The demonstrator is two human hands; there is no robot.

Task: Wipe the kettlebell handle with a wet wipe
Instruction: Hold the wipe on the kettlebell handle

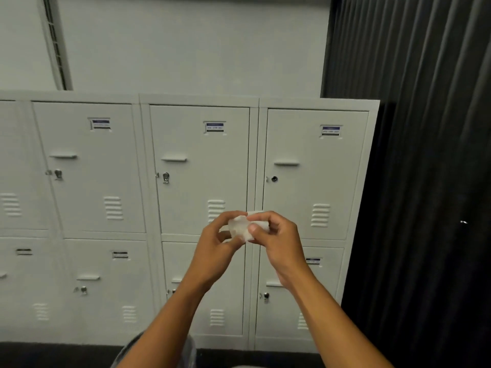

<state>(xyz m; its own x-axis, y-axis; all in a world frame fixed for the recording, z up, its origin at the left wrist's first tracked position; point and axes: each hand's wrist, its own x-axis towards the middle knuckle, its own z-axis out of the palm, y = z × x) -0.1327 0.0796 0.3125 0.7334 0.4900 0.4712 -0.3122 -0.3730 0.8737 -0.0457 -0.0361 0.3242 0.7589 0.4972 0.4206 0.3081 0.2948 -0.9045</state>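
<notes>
A crumpled white wet wipe (242,227) is held in front of me at chest height, between both hands. My left hand (216,248) pinches its left side with thumb and fingers. My right hand (279,240) grips its right side, thumb pressed on the front of the wipe. Both forearms reach up from the bottom of the view. No kettlebell is in view.
A bank of pale grey metal lockers (199,168) with labels, handles and locks fills the wall straight ahead. A black pleated curtain (425,155) hangs on the right. A dark floor strip (53,354) runs along the bottom, with a grey rounded object (132,349) partly hidden behind my left forearm.
</notes>
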